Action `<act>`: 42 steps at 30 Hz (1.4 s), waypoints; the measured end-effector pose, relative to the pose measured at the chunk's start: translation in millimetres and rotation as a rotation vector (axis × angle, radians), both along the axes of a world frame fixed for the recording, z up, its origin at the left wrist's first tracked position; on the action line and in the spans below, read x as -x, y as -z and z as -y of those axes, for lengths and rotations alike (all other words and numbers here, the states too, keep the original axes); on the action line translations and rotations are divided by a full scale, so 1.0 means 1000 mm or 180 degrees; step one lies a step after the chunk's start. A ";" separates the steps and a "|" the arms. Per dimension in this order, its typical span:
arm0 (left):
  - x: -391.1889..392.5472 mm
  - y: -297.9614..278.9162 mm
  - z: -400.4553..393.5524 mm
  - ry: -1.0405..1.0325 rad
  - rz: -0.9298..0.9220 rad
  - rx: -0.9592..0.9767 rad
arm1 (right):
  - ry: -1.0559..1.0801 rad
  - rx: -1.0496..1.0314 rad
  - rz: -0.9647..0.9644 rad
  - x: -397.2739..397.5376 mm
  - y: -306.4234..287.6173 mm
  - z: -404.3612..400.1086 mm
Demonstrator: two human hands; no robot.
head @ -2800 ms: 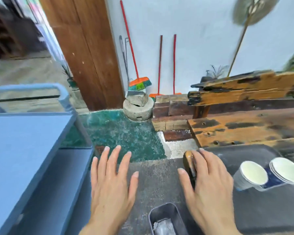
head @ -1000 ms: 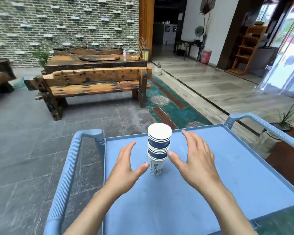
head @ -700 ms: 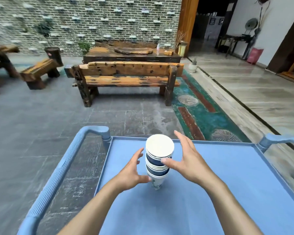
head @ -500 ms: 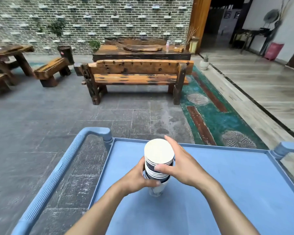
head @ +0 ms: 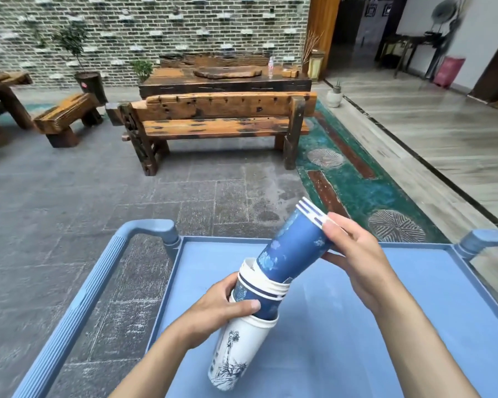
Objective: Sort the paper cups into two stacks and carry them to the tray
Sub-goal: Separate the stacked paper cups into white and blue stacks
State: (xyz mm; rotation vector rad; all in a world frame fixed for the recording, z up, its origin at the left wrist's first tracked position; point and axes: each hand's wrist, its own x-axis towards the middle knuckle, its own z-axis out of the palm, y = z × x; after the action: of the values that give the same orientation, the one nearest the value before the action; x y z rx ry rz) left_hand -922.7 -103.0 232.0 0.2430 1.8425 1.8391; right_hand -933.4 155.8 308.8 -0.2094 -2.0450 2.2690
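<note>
We are splitting the cups: our right hand [head: 354, 254] grips the upper blue cups [head: 295, 248], our left hand [head: 216, 310] grips the lower stack [head: 242, 334]; next, pull them free at mid-frame.

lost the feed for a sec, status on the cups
Left hand grips the lower cup stack. Right hand grips the upper blue cups, tilted, half pulled out. Blue cart tray below, nothing blocking.

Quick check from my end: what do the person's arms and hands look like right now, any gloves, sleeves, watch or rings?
Both hands are bare: no gloves on the left hand or the right hand. No rings show on the visible fingers. Both forearms are uncovered down to the frame's bottom edge, with no sleeves, watch or bands in view.
</note>
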 end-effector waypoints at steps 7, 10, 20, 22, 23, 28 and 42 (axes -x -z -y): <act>0.006 0.003 0.033 -0.0367 0.0170 -0.0153 | 0.1240 -0.1179 0.0284 -0.028 0.039 -0.056; 0.006 -0.002 0.030 -0.0298 0.0202 -0.0222 | 0.1252 -0.2223 0.0722 -0.045 0.070 -0.053; 0.000 -0.015 0.010 -0.0178 0.0168 -0.0407 | 0.1409 -0.2542 0.0761 -0.063 0.069 -0.034; -0.002 -0.018 0.007 -0.0123 0.0133 -0.0434 | 0.1665 -0.2835 0.0123 -0.066 0.047 -0.019; -0.003 -0.021 0.005 -0.0066 0.0113 -0.0441 | 0.1539 -0.2697 -0.0167 -0.067 0.033 -0.009; -0.015 -0.033 -0.005 0.0364 -0.0054 -0.0402 | -0.0723 -0.1204 0.0024 -0.062 -0.013 0.039; -0.045 -0.036 0.025 0.0275 -0.0183 -0.0075 | -0.1343 -0.0693 0.0374 -0.050 -0.005 0.072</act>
State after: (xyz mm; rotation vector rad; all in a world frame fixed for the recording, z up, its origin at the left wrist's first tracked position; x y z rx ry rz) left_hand -877.5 -128.3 268.5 0.3819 1.8203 1.8129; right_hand -883.3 84.3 314.2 0.1191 -2.5853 2.2621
